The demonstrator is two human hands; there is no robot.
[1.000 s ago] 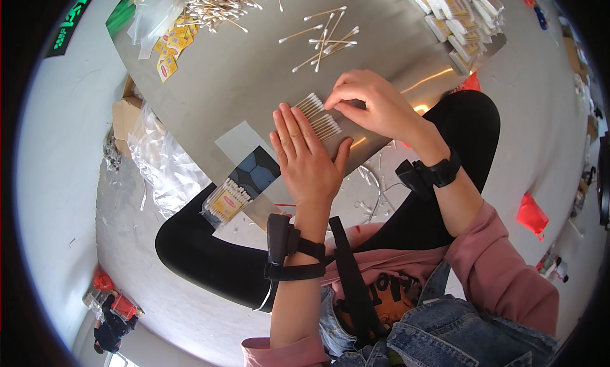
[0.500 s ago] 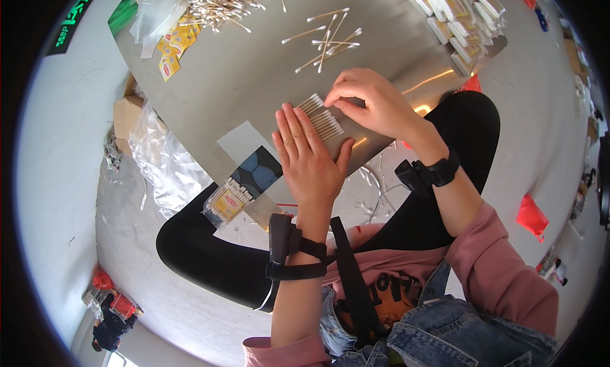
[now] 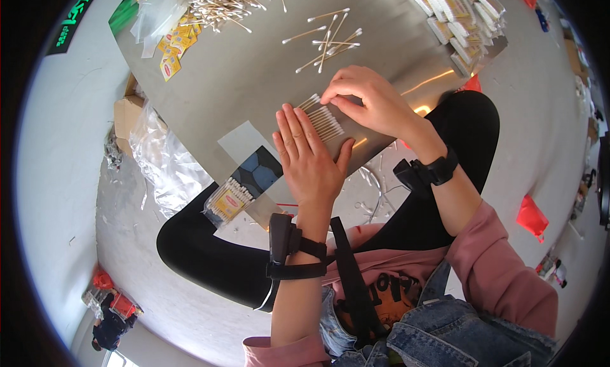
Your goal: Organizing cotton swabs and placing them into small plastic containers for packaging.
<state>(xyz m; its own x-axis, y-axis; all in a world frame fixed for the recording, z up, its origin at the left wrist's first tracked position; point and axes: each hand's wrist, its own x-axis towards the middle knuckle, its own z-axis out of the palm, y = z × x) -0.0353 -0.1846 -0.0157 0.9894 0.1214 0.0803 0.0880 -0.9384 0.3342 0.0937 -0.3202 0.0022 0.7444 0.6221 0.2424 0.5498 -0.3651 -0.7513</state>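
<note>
- Since the earlier frame, our right hand [image 3: 365,97] has shifted slightly up and to the left along the ends of a neat row of thin cotton swabs with pale sticks and white tips [image 3: 326,124]; our left hand [image 3: 311,167] has stayed put.
- We keep the left grip wide: palm down, long fingers straight and close together, thumb spread apart, covering the row's left part.
- We have the right grip narrow, thumb and forefinger bent close together at the upper end of the row; we cannot tell whether they pinch a swab.
- Our row lies flat on the grey, shiny metal bench [image 3: 235,87], near its lower edge and between our two hands.
- Beyond our hands we see a few loose, crossing cotton swabs [image 3: 327,42], and farther off, up to the left, a big tangled heap of cotton swabs [image 3: 219,8].
- Left of that heap we have clear, crumpled plastic bags [image 3: 151,27] and small yellow printed cards [image 3: 170,65].
- At the far right corner we see stacked white packs of swabs [image 3: 454,24].
- Left of our left hand, at the bench edge, is a clear bag filled with swabs, with a yellow label [image 3: 229,200].
</note>
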